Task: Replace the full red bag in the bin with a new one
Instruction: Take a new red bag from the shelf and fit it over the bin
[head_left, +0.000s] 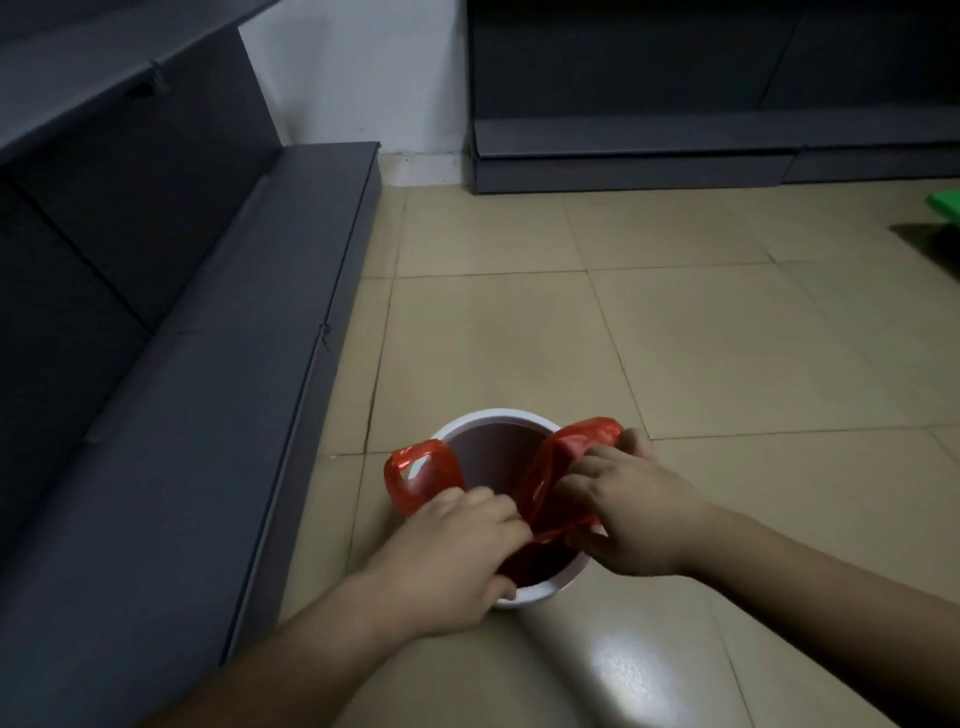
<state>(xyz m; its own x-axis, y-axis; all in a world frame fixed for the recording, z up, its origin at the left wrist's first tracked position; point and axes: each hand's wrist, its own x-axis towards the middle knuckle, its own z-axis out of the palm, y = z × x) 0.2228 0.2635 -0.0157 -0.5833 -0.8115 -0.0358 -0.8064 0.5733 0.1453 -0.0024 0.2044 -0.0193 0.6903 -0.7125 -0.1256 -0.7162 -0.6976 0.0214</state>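
A small round white bin (483, 417) stands on the tiled floor just in front of me. A thin red plastic bag (550, 478) hangs inside it, its mouth stretched across the opening. One handle loop (421, 470) drapes over the bin's left rim. My left hand (457, 551) grips the bag's near edge at the bin's front-left rim. My right hand (623, 509) holds the other handle and the bag's edge over the right rim. The bin's dark interior shows at the back; its bottom is hidden by the bag.
A low dark grey shelf unit (218, 364) runs along the left, close to the bin. Another grey shelf base (675, 156) stands against the far wall. A green object (945, 202) lies at the right edge. Beige floor tiles (675, 338) stretch beyond the bin.
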